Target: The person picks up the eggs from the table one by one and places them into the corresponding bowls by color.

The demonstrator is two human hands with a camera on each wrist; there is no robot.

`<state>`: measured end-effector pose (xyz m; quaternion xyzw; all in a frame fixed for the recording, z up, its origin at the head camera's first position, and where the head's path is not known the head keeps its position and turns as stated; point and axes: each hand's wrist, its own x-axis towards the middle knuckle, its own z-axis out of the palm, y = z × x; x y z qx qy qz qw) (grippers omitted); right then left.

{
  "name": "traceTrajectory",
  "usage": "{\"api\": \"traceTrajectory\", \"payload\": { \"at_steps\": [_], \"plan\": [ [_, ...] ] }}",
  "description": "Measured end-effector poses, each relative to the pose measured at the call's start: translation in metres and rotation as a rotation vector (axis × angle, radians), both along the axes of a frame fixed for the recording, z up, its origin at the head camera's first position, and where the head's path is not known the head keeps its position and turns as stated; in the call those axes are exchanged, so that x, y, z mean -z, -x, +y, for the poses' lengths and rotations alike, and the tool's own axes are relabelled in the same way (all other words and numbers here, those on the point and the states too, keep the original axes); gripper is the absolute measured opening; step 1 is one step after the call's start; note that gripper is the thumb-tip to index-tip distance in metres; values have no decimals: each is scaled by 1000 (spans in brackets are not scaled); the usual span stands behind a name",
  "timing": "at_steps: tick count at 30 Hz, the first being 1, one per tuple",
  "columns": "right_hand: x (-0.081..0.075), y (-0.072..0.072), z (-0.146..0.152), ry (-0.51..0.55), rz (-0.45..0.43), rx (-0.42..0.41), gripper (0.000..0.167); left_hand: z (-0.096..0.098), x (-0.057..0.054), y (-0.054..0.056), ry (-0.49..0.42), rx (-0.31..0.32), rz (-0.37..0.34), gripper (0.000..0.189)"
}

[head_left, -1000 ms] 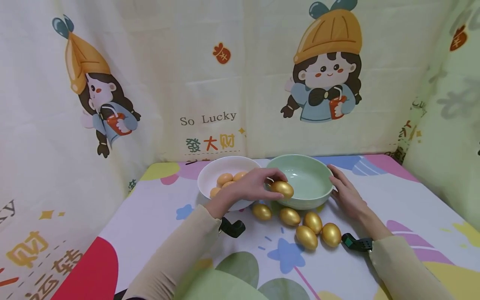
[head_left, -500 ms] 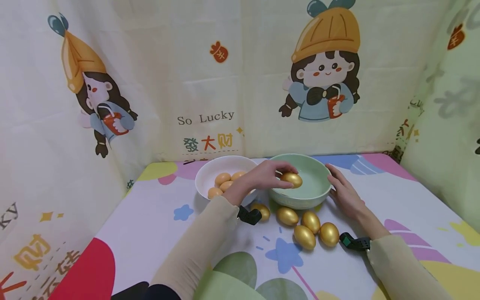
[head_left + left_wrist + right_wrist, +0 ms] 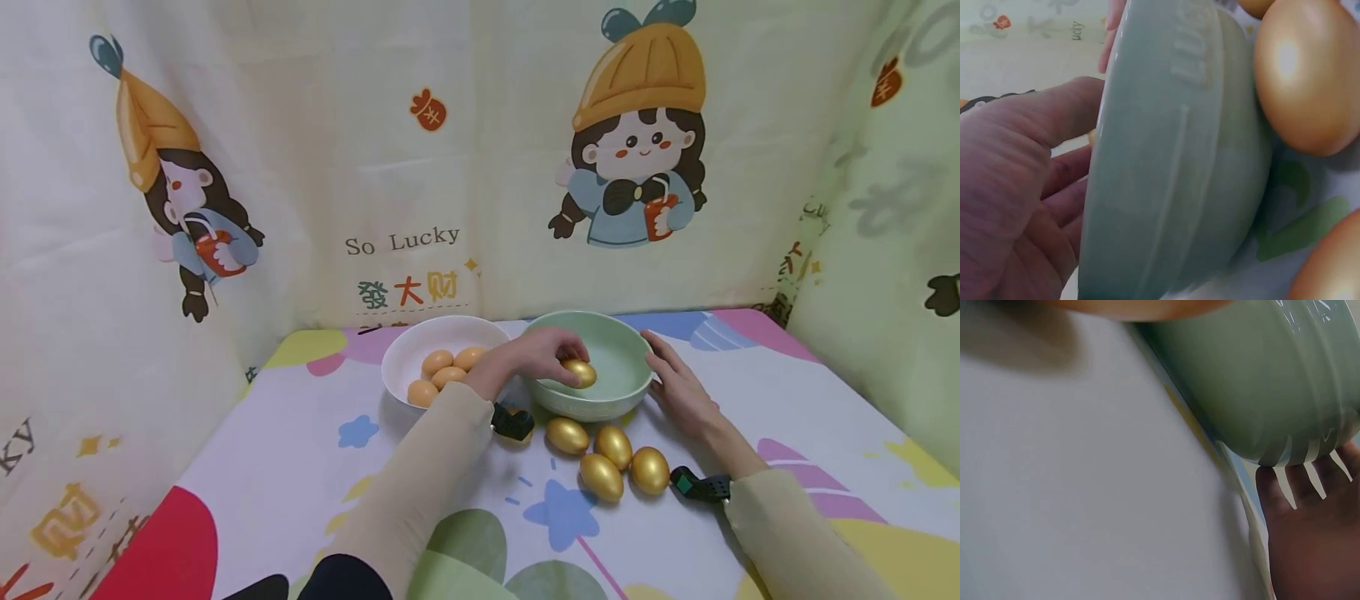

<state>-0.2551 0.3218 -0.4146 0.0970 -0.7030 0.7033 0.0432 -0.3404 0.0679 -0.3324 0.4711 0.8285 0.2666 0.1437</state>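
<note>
My left hand point(image 3: 542, 353) pinches a golden egg point(image 3: 582, 374) inside the green bowl point(image 3: 588, 408). In the left wrist view that hand point(image 3: 1029, 169) reaches over the bowl's rim, whose wall hides most of the held egg. Against the bowl's right side rests my right hand point(image 3: 684, 387); the right wrist view shows its straight fingers point(image 3: 1300, 484) touching the outer wall. Several other golden eggs point(image 3: 602, 477) lie on the table before the bowl. One of these is largely covered by the left wrist's black strap device.
A white bowl point(image 3: 401, 354) with several brown eggs point(image 3: 448, 377) stands left of the green one, partly behind my left forearm. The table point(image 3: 285, 467) wears a patterned cloth. Behind it hangs a printed curtain point(image 3: 322, 167).
My left hand has carried the golden egg from the green bowl's front left rim over and down into the bowl. The right hand has stayed at the bowl's side.
</note>
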Motion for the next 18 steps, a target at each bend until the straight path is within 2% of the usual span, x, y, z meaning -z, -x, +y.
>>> {"api": "traceTrajectory", "payload": {
  "at_steps": [6, 12, 18],
  "plan": [
    [-1, 0, -2, 0, -4, 7, 63, 5, 5, 8, 85, -20, -15, 27],
    [-1, 1, -1, 5, 1, 10, 64, 11, 3, 9, 136, -8, -9, 28],
    [1, 0, -2, 2, 2, 16, 64, 15, 5, 10, 185, 22, 32, 28]
  ]
}}
